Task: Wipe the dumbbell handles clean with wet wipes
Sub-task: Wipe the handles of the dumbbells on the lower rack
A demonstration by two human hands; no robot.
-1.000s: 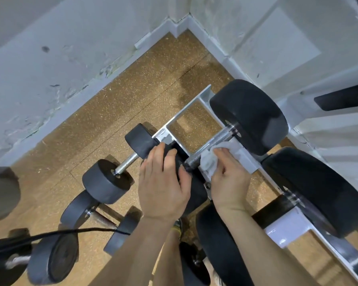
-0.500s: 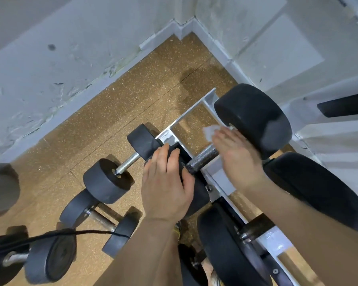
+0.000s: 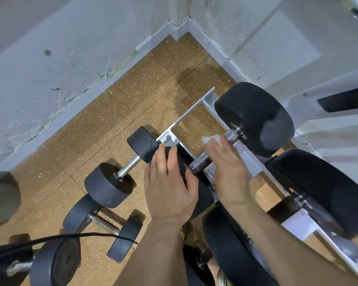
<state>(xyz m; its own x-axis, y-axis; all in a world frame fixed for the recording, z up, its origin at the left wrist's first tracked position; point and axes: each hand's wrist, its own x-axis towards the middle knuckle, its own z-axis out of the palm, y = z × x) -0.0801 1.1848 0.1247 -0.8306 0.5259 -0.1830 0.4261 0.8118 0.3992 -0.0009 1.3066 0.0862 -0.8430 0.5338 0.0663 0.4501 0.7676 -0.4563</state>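
The left hand [image 3: 170, 188], lying flat, is steadying the heavy black rubber-headed dumbbell [image 3: 254, 118] on the white metal rack [image 3: 249, 162]. The right hand [image 3: 229, 172], held straight, is pressing the limp white wet wipe [image 3: 212, 139] against its rough knurled steel handle [image 3: 201, 163].

Wet wipe [image 3: 210, 139]: only a white corner shows past the fingertips of the right hand [image 3: 229, 172]; the rest lies under that hand. The hand is motion-blurred, so its grip cannot be made out.

Dumbbell handle [image 3: 201, 163]: the middle stretch is covered by the same hand.

Near weight head [image 3: 204, 195]: largely covered by the left hand [image 3: 170, 188].

A dumbbell [image 3: 196, 265] beneath the forearms is mostly hidden.

The left edge cuts the bottom-left dumbbell [image 3: 54, 263] and the black cable [image 3: 50, 240]. The white rack [image 3: 298, 226] runs off at lower right.
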